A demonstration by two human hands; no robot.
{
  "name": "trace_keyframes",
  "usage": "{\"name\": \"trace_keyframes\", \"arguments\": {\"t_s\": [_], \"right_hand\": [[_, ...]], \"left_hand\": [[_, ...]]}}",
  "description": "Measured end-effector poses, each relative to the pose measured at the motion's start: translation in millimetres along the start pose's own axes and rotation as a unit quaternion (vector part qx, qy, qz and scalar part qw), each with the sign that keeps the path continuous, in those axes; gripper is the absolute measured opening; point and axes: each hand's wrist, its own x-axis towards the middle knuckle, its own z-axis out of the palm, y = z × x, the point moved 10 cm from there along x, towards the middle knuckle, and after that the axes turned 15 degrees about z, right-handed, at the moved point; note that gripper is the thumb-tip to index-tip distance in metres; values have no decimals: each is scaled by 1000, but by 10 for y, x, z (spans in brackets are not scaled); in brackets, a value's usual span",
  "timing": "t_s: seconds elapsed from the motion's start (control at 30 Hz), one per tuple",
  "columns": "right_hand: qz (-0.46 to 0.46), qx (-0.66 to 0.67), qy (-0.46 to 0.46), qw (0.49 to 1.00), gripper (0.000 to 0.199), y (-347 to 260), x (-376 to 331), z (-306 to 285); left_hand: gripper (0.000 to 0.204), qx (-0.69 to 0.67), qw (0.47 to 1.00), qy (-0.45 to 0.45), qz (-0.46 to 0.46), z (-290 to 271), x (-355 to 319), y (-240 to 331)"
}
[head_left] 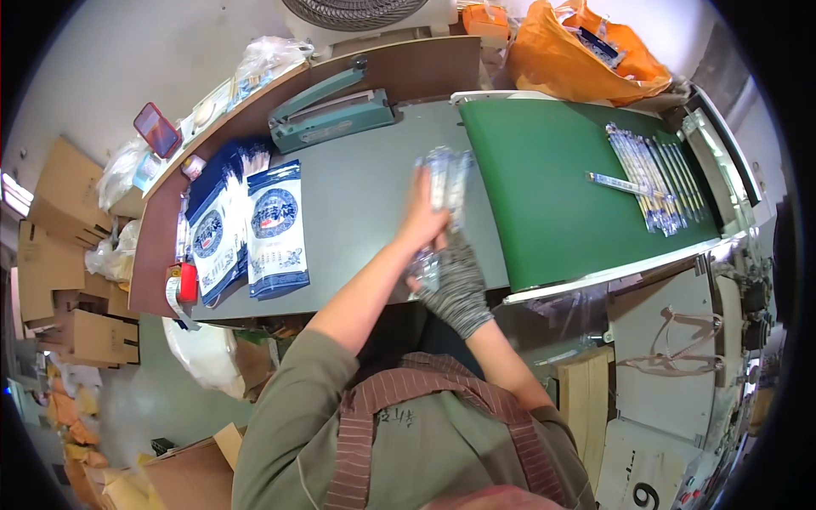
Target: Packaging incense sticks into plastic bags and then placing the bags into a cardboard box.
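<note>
In front of me, over the right part of the grey table, both my hands close around a bundle of slim, clear-wrapped sticks point(448, 174); their exact kind is not clear. My bare left hand point(423, 212) grips the bundle along its left side. Just below it, my right hand point(459, 280), in a grey knitted glove, wraps the lower part, where clear film shows between the hands. Some fingers are hidden. Similar wrapped sticks point(646, 174) lie side by side on the green belt point(535, 195) to the right, with one lying crosswise over them.
Blue-and-white printed pouches point(276, 225) lie stacked on the table's left. Behind them stands a teal bag sealer point(331, 119). A red tape dispenser point(183, 283) sits at the left front edge. An orange bag point(586, 55) rests behind the belt, and a phone point(157, 129) leans on the ledge.
</note>
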Motion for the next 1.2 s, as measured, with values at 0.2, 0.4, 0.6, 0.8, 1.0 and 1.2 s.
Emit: {"name": "trace_keyframes", "arguments": {"t_s": [0.2,0.4,0.6,0.8,1.0,1.2], "right_hand": [[65,370,-92,922,65,231,224,669],[307,456,-231,803,60,-178,954,1393],[195,592,-164,764,38,-886,1059,962],[21,503,-105,858,71,-1667,923,-86],[-70,492,-92,863,104,-1792,772,12],[-187,430,46,882,92,-2143,649,-373]], "left_hand": [[94,62,990,20,-126,-1301,-665,-309],[87,-164,901,106,-388,-1465,-892,-453],[80,107,988,88,-70,-1518,-585,-51],[99,-85,970,148,171,-2458,-243,1267],[79,-133,982,-129,-46,-1629,-661,228],[41,-458,862,-205,-70,-1462,-1290,868]]}}
